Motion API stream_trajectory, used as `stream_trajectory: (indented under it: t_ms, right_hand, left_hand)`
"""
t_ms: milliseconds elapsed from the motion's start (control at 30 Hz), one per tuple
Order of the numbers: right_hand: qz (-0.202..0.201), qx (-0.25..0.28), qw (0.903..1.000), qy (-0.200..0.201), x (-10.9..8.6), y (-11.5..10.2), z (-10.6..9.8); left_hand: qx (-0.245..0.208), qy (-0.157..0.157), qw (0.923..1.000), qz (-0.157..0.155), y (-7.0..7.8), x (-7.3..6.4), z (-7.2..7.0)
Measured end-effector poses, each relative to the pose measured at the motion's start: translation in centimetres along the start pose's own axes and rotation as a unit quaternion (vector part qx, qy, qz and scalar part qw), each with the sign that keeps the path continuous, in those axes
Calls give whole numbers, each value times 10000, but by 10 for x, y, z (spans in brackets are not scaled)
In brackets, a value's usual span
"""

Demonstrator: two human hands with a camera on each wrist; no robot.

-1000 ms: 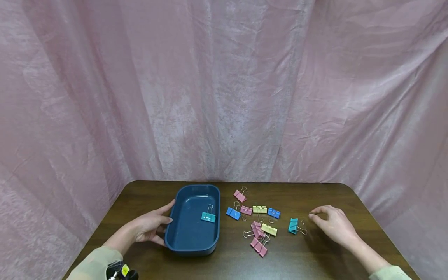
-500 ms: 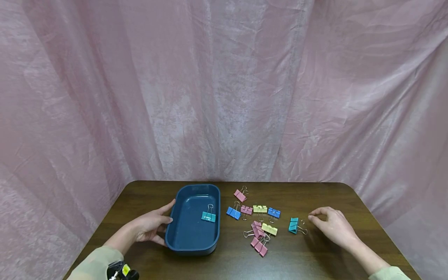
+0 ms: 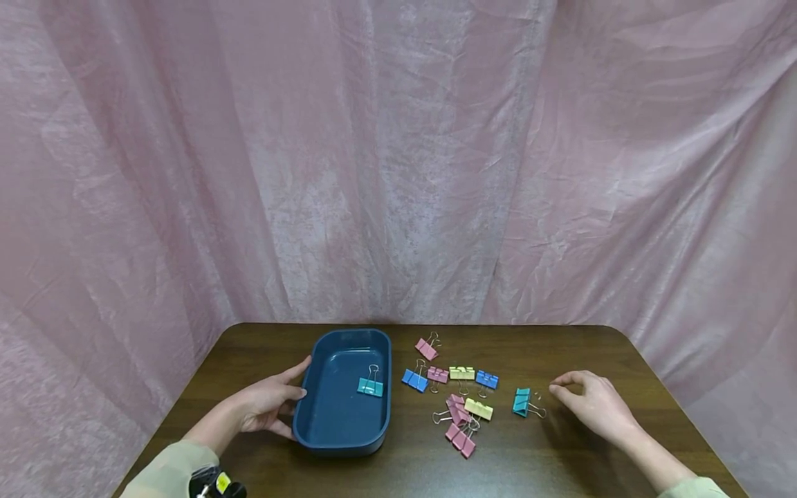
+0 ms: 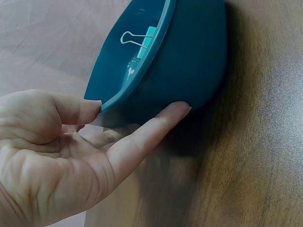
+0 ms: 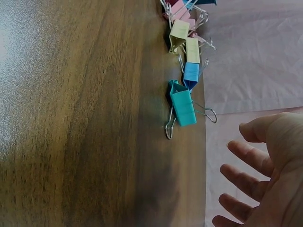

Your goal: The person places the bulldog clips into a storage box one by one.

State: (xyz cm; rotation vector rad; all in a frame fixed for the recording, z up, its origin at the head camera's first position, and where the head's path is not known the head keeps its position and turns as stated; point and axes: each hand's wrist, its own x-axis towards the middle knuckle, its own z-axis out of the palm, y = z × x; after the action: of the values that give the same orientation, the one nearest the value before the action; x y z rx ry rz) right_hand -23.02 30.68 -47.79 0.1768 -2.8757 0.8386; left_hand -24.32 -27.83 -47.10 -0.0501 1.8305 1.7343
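Observation:
My left hand (image 3: 272, 403) rests against the left side of a dark blue oblong box (image 3: 301, 434), its fingers spread and touching the outer wall and rim. In the left wrist view the fingers of the left hand (image 4: 61, 156) lie fairly straight along the box wall (image 4: 189, 52). Inside the box lies one teal binder clip (image 3: 370, 387). My right hand (image 3: 593, 402) hovers over the table's right part, holding nothing. Just left of its fingertips sits another teal binder clip (image 3: 521, 402). From the right wrist view, the right hand's (image 5: 270, 170) fingers are loosely bent, apart from the teal clip (image 5: 183, 107).
Between box and right hand lie pink binder clips (image 3: 461, 440), two yellow binder clips (image 3: 479, 409) and two blue binder clips (image 3: 415, 380). Some clips overlap. One pink clip (image 3: 427, 348) lies farther back. A pink curtain (image 3: 398, 173) hangs behind the brown table (image 3: 423, 477).

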Motion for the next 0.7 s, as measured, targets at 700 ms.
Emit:
stream_trajectory:
  t_ms: [700]
  right_hand:
    - [113, -71, 9997, -218, 1, -2, 6]
  left_hand:
    - [4, 23, 10000, 0, 2, -3, 1]
